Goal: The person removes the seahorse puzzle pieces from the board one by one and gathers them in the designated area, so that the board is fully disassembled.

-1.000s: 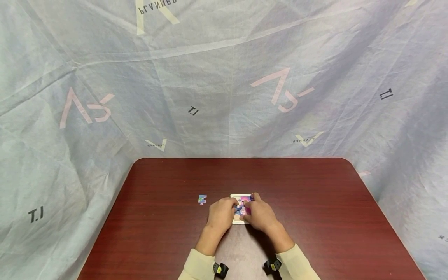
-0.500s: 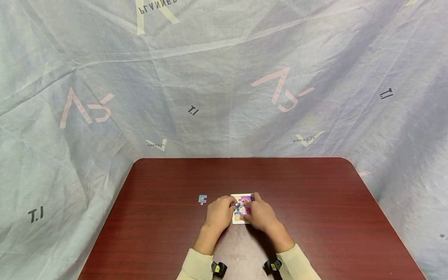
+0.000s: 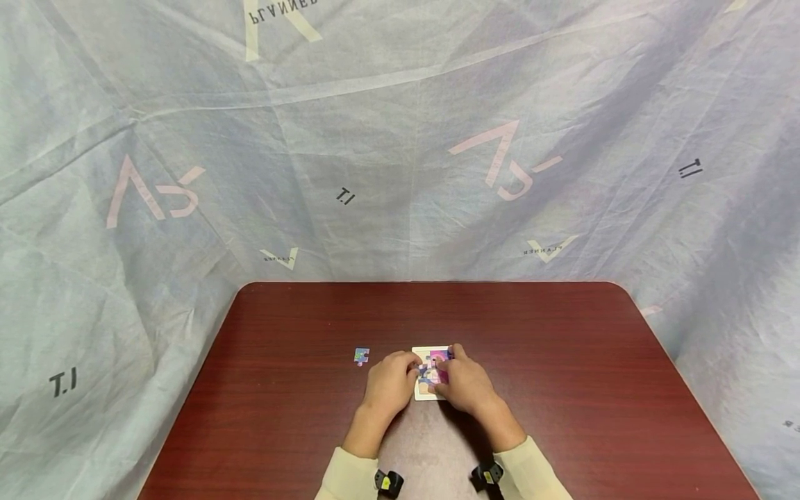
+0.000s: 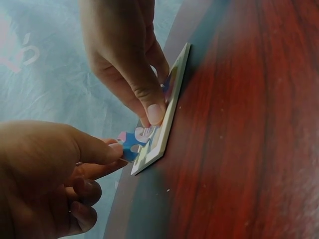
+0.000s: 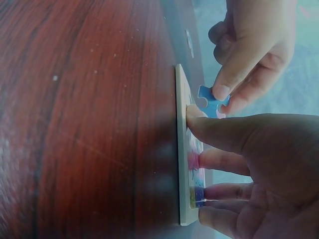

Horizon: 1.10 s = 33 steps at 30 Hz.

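Note:
A white-rimmed jigsaw board lies flat on the table with colourful pieces set in it. My left hand is at the board's left side. Its thumb and forefinger pinch a blue puzzle piece, held tilted just above the board's left part, as the left wrist view shows. My right hand rests on the board's right side. In the right wrist view its thumb and spread, fairly straight fingers press on the inset pieces. The right hand hides much of the picture.
One loose blue puzzle piece with a pink tab lies on the table left of the board. The reddish-brown table has rounded far corners. Pale printed cloth hangs behind and beside it.
My left hand has drawn slightly left, and the blue piece it pinches has shifted and tilted at the board's left part. The right hand and the board stay put.

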{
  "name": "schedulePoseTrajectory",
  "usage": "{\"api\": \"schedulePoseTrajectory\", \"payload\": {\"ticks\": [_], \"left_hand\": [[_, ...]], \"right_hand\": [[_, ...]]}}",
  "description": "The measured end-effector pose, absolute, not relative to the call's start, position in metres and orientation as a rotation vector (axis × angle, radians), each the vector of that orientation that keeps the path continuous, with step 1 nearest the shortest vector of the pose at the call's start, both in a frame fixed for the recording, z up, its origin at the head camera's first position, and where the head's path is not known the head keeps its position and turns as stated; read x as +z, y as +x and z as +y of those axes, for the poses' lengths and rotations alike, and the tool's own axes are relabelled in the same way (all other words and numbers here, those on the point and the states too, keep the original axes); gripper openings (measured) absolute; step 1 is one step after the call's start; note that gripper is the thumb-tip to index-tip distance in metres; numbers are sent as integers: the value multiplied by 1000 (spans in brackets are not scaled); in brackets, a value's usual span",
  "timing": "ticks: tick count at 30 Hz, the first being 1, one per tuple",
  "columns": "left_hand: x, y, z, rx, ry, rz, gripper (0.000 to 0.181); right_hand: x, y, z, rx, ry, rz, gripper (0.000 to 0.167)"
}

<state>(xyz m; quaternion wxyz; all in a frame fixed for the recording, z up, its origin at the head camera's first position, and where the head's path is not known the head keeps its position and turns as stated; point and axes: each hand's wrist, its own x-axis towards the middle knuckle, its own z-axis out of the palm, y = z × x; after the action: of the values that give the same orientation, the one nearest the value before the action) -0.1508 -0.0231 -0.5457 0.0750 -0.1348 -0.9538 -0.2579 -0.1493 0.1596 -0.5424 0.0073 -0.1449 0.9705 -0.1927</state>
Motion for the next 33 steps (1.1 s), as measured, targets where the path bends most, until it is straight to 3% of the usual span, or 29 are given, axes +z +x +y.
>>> {"api": "schedulePoseTrajectory", "payload": {"ticks": [25,33], "left_hand": [[-540,-146,-35,-827,-309,-2785,14],[-537,-144,-39,-842,-228,-2793,7]], "right_hand": [[-545,-150,160,-599,-442,3032,39],[-545,-150,160,-607,-439,3025,36]]}}
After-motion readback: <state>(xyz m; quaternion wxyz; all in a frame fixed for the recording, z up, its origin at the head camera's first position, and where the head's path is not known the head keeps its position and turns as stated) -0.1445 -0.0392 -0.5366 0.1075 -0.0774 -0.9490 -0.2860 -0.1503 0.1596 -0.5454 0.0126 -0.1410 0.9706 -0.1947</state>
